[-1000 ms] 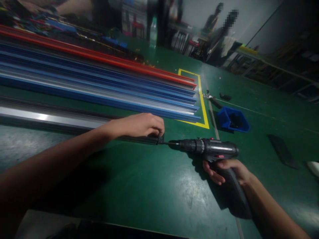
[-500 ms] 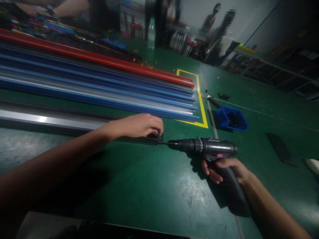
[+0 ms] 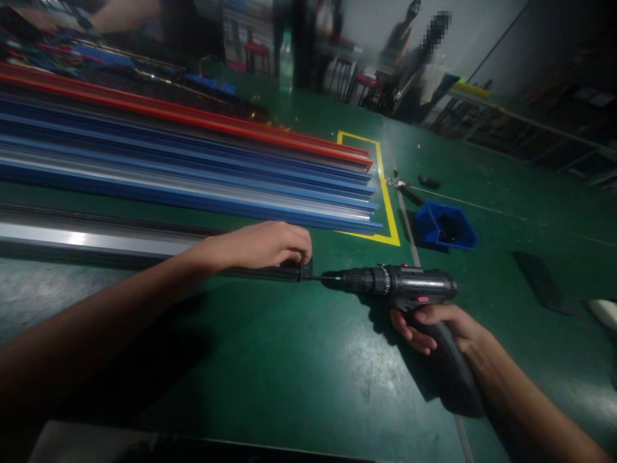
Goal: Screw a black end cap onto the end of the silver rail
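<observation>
Silver-and-black metal profile (image 3: 72,239) lies lengthwise on green worktop (image 3: 270,360) at left, near blue profiles (image 3: 193,177) and red profile (image 3: 193,117). Your left hand (image 3: 272,244) rests over its right end, pinching black end piece (image 3: 305,270). Drill bit (image 3: 332,278) reaches that piece, cordless drill (image 3: 419,283) gripped by handle in your right hand (image 3: 443,325), well apart from left. Just beyond: blue bin (image 3: 427,224) holding dark parts (image 3: 449,226); farther right, flat black slab (image 3: 540,283).
</observation>
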Demonstrator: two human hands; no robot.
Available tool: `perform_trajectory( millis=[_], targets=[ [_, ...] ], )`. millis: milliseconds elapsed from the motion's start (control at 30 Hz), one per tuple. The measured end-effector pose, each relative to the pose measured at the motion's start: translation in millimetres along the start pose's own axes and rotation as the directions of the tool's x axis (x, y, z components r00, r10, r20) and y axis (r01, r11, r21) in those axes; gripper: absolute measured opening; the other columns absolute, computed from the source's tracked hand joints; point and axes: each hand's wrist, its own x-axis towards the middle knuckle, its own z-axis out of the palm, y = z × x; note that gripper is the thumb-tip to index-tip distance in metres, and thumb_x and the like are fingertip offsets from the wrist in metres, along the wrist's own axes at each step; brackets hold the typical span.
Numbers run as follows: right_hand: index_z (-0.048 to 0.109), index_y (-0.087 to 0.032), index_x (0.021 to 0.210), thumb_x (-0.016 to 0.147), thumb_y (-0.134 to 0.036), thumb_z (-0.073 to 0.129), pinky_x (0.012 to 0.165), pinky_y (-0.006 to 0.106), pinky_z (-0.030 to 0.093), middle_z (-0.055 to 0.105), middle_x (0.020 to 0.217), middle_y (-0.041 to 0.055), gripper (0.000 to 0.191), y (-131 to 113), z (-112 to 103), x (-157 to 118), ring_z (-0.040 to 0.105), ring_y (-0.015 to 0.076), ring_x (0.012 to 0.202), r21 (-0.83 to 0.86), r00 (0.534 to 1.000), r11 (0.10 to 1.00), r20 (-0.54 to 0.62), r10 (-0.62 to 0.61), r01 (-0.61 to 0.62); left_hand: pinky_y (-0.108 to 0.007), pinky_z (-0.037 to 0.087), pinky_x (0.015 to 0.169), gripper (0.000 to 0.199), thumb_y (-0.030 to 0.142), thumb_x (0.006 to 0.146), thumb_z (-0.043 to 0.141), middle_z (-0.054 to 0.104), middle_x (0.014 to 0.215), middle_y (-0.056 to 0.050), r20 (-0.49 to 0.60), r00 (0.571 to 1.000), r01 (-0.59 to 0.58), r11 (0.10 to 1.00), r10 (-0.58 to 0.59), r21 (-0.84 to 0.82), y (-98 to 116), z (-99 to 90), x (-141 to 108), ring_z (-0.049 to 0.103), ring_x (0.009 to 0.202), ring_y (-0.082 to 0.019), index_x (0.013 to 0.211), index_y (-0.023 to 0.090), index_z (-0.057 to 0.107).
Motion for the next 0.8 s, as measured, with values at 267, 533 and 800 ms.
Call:
perform_trajectory(
  millis=[267, 533, 800],
  targets=[
    [0.076, -0.002, 0.102, 0.088, -0.024, 0.067, 0.054, 0.019, 0.055, 0.069, 0.083, 0.0096, 0.027, 2.2, -2.2, -2.3, 0.051, 0.005, 0.049, 0.0, 1.0, 1.0, -0.016, 0.002, -0.002, -0.023, 0.042, 0.078, 0.018, 0.013, 0.096, 0.055, 0.07, 0.098, -0.001, -0.002, 1.0, -0.008, 1.0, 0.008, -0.012, -0.6, -0.1, 0.2, 0.064, 0.087, -0.013, 0.092, 0.021, 0.071],
    [0.076, -0.003, 0.099, 0.088, -0.026, 0.068, 0.052, 0.019, 0.052, 0.069, 0.082, 0.0087, 0.027, 1.5, -1.5, -2.6, 0.048, 0.0054, 0.048, -0.028, 0.999, 1.0, -0.041, 0.013, -0.014, -0.022, 0.042, 0.078, 0.02, 0.013, 0.096, 0.053, 0.07, 0.098, -0.001, 0.007, 1.0, -0.017, 1.0, 0.017, -0.011, -1.0, 0.0, 0.4, 0.063, 0.086, -0.013, 0.093, 0.021, 0.071],
    [0.075, -0.002, 0.107, 0.088, -0.026, 0.068, 0.057, 0.022, 0.055, 0.07, 0.088, 0.0111, 0.032, -0.5, 0.3, -1.3, 0.055, 0.0076, 0.054, -0.032, 1.0, 0.999, -0.01, 0.001, -0.001, -0.023, 0.043, 0.078, 0.02, 0.013, 0.096, 0.053, 0.07, 0.099, -0.002, 0.0, 1.0, -0.023, 1.0, 0.023, -0.021, -1.0, -0.6, -0.7, 0.064, 0.087, -0.013, 0.094, 0.021, 0.071]
  ],
)
